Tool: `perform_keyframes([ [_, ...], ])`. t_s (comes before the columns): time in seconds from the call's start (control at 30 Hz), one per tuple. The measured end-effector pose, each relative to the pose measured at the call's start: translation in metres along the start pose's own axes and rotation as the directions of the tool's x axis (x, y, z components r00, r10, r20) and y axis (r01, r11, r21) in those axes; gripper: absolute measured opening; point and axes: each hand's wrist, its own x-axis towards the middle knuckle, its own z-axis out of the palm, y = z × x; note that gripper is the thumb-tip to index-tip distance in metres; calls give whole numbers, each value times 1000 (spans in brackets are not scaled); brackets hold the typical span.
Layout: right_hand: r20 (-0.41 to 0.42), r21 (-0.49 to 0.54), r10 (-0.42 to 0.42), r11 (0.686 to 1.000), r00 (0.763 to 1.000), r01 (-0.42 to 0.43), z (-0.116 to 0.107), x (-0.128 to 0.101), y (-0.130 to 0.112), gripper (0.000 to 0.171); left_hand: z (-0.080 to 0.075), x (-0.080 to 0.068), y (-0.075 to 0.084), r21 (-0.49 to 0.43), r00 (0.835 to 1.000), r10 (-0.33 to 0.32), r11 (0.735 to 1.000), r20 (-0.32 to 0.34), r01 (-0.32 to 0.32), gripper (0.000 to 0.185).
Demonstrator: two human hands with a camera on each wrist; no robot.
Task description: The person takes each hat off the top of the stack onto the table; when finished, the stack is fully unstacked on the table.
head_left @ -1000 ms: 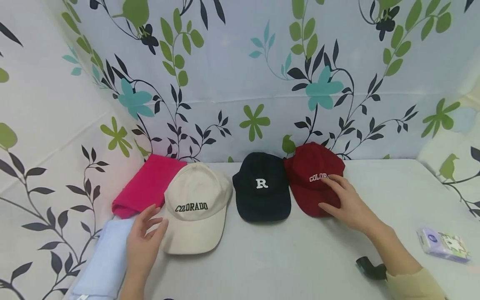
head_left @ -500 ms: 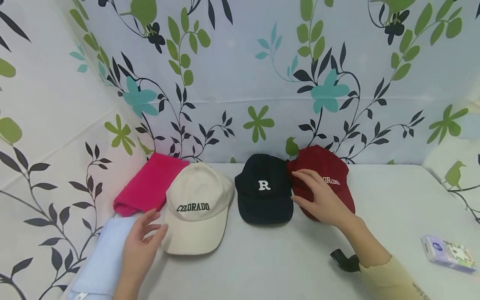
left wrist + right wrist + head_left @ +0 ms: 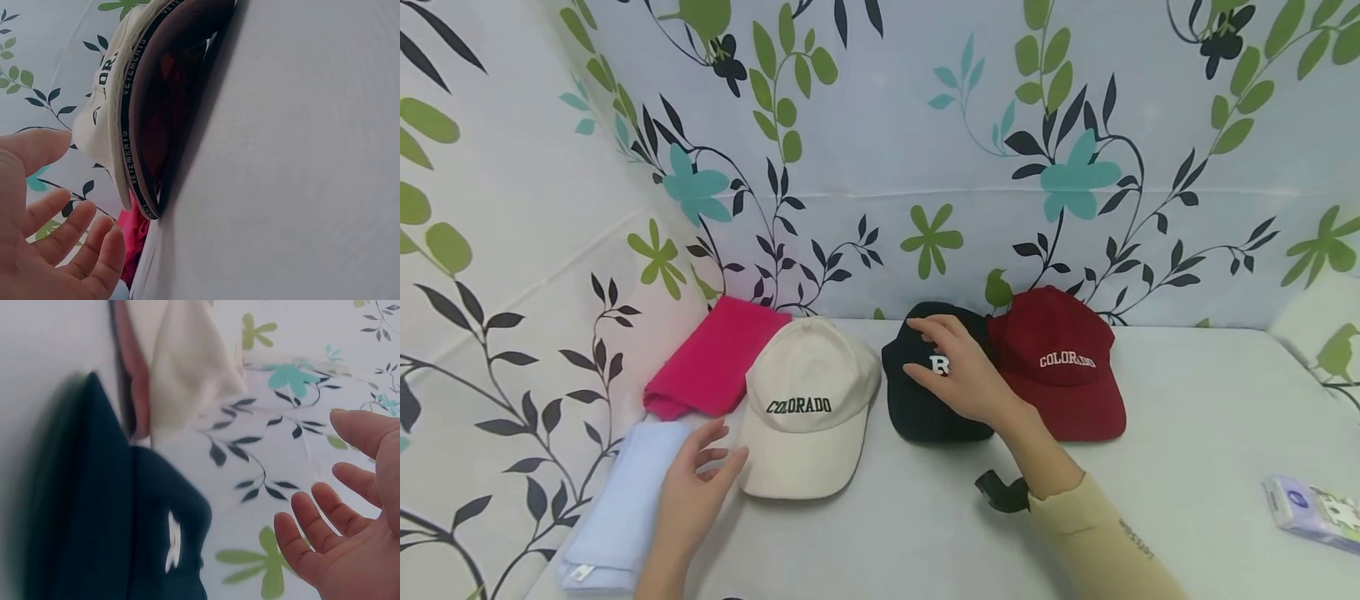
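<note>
Head view: three caps [image 3: 811, 400], two folded cloths [image 3: 715, 369]; both hands [image 3: 696, 500] open, right seemingly over black cap [image 3: 917, 400].

- We see our left hand [image 3: 44, 240] at the lower left, palm showing, fingers [image 3: 62, 234] relaxed and a little spread, holding nothing.
- Just beside it lies the cream cap [image 3: 119, 100], seen from low down with its brim raised off the white table [image 3: 294, 162].
- Under the brim, the lining looks dark reddish, and a black band printed with white letters runs along the edge.
- A pink cloth [image 3: 132, 234] shows below the cap, beside our fingers.
- Leaf-patterned backdrop [image 3: 37, 56] fills the upper left.
</note>
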Motion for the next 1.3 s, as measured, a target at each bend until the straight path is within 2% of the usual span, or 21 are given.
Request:
perform_keyframes([
  [0.33,18,37,21,999,1000,-21,32,27,-5,56,-1,0,-5,3,1000,1,1000,20,-1,54],
  [0.6,34,92,78,992,996,-81,58,40,-5,57,-4,1,-8,-1,996,-17,1000,92,18,61],
  [0.77,15,147,129,981,991,-130,71,42,-2,56,-3,2,-10,7,992,-4,1000,126,4,63],
  [0.93,20,189,183,965,983,-183,80,39,3,56,-1,0,-10,-6,991,9,1000,131,-9,63],
  [1.17,51,166,186,967,981,-192,91,34,6,55,-1,-2,-10,1,989,-37,999,145,37,65],
  [1.3,39,155,187,969,982,-191,92,33,7,53,-3,-1,-8,24,987,-57,998,148,54,67],
])
